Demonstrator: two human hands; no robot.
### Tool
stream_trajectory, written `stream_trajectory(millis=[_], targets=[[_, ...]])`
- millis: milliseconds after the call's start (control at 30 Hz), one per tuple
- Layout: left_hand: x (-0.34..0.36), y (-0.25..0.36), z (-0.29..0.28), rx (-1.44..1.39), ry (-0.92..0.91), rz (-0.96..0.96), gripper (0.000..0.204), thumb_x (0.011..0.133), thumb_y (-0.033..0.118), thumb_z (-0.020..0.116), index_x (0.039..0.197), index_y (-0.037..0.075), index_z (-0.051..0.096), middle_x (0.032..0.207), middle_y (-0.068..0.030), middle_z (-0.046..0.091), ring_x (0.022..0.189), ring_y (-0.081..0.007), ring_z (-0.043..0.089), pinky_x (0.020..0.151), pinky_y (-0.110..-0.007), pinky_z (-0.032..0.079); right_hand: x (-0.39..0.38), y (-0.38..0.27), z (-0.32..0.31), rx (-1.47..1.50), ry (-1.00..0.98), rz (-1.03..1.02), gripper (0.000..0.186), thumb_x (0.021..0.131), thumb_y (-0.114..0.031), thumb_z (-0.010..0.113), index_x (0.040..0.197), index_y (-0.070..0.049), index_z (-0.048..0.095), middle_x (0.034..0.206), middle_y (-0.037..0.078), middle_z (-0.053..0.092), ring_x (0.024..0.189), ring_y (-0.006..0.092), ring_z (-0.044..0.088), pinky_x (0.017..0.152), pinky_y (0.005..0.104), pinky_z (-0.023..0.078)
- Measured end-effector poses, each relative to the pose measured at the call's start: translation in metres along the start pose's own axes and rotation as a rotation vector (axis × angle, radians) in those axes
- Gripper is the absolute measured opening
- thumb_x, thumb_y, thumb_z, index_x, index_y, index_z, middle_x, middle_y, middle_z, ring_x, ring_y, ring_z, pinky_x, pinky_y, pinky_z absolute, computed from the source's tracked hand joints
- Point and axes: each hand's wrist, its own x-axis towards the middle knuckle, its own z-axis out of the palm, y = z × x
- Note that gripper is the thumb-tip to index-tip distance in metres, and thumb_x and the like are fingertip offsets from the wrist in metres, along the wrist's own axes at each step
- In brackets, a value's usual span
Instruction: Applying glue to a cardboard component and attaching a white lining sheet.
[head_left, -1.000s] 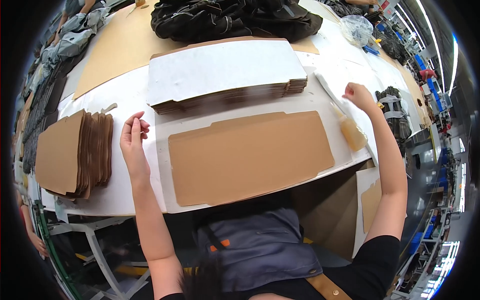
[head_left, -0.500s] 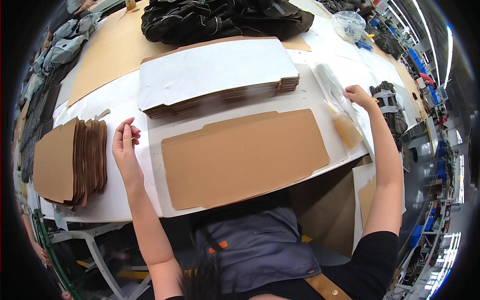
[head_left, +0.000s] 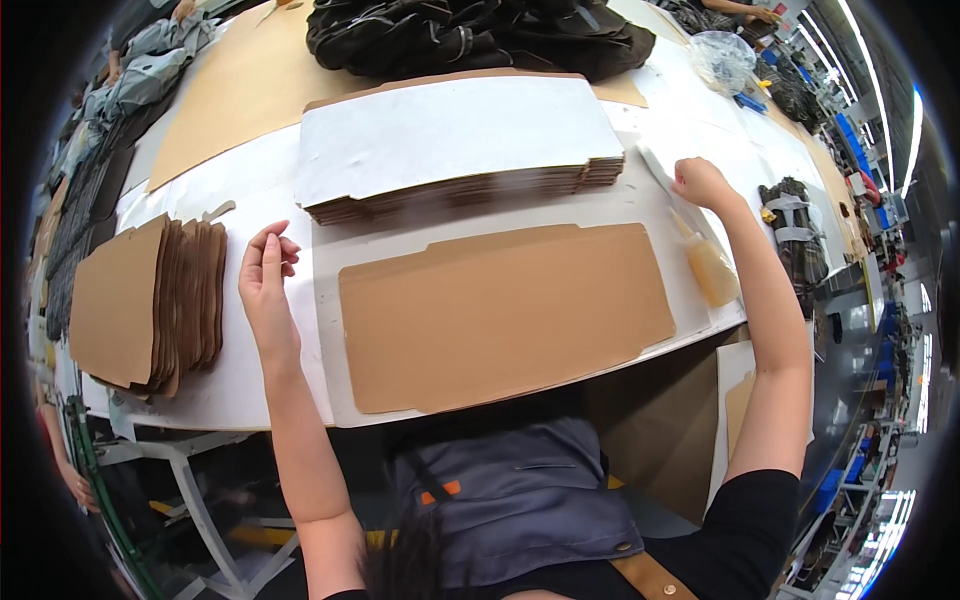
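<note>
A single brown cardboard panel (head_left: 505,315) with notched edges lies flat before me. My left hand (head_left: 270,260) hovers left of it, fingers loosely curled and apart, holding nothing. Beside that hand stands a stack of brown card pieces (head_left: 120,300). Behind the panel lies a thick stack of white-faced boards (head_left: 455,130). At the right, my right hand (head_left: 700,182) is closed at a white strip (head_left: 655,160); what its fingers grip is partly hidden. A squeeze bottle of yellowish liquid (head_left: 710,268) lies below that hand.
Dark fabric (head_left: 470,35) is heaped at the back. Grey fabric (head_left: 140,75) lines the left, with other workers' hands at the rim. A bagged bundle (head_left: 722,60) and a tied plaid bundle (head_left: 795,235) lie right. A metal frame (head_left: 190,490) is below the table.
My right hand has shifted slightly up and left since half a second ago, staying closed by the white strip. The view has shifted a little. My left hand keeps its loose curl.
</note>
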Motion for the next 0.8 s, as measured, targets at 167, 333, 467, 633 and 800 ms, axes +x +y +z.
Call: stream_trajectory(millis=[167, 333, 467, 633, 800], targets=[[0.001, 0.003, -0.001, 0.006, 0.02, -0.004, 0.024, 0.102, 0.017, 0.05, 0.111, 0.003, 0.067, 0.084, 0.0017, 0.06, 0.08, -0.0062, 0.051, 0.074, -0.021, 0.04, 0.015, 0.039, 0.007, 0.403, -0.048, 0.086, 0.014, 0.084, -0.007, 0.062, 0.087, 0.005, 0.068, 0.076, 0.014, 0.068, 0.065, 0.0209, 0.063, 0.066, 0.0327, 0.053], [0.001, 0.004, 0.001, 0.0, 0.019, -0.005, 0.024, 0.102, 0.018, 0.051, 0.11, 0.003, 0.067, 0.084, 0.0012, 0.061, 0.08, -0.006, 0.051, 0.074, -0.021, 0.04, 0.011, 0.091, 0.039, 0.791, -0.002, 0.188, 0.016, 0.09, -0.003, 0.056, 0.097, 0.005, 0.068, 0.077, 0.006, 0.066, 0.068, 0.0136, 0.062, 0.063, 0.0288, 0.053], [-0.001, 0.002, -0.006, 0.003, 0.034, -0.003, 0.024, 0.102, 0.018, 0.051, 0.11, 0.003, 0.067, 0.085, 0.0011, 0.061, 0.08, -0.0059, 0.051, 0.073, -0.021, 0.04, 0.014, 0.079, 0.035, 0.865, -0.061, 0.211, 0.018, 0.091, -0.002, 0.055, 0.103, 0.006, 0.066, 0.083, 0.006, 0.066, 0.07, 0.0136, 0.063, 0.064, 0.0282, 0.054], [0.001, 0.004, 0.003, -0.005, 0.002, 0.022, 0.025, 0.102, 0.02, 0.051, 0.111, 0.003, 0.067, 0.086, 0.0009, 0.061, 0.08, -0.0064, 0.052, 0.073, -0.022, 0.041, -0.013, 0.072, 0.018, 0.821, -0.103, 0.21, 0.031, 0.09, -0.006, 0.057, 0.117, 0.007, 0.06, 0.094, 0.012, 0.068, 0.079, 0.0162, 0.066, 0.075, 0.0303, 0.057], [0.01, -0.023, -0.009, 0.038, 0.085, 0.005, 0.025, 0.102, 0.02, 0.051, 0.114, 0.003, 0.066, 0.085, 0.003, 0.057, 0.08, -0.0043, 0.05, 0.072, -0.021, 0.039, -0.05, 0.084, 0.03, 1.033, 0.055, 0.057, 0.03, 0.093, -0.014, 0.062, 0.119, 0.002, 0.061, 0.103, 0.011, 0.069, 0.091, 0.0174, 0.068, 0.08, 0.0305, 0.057]])
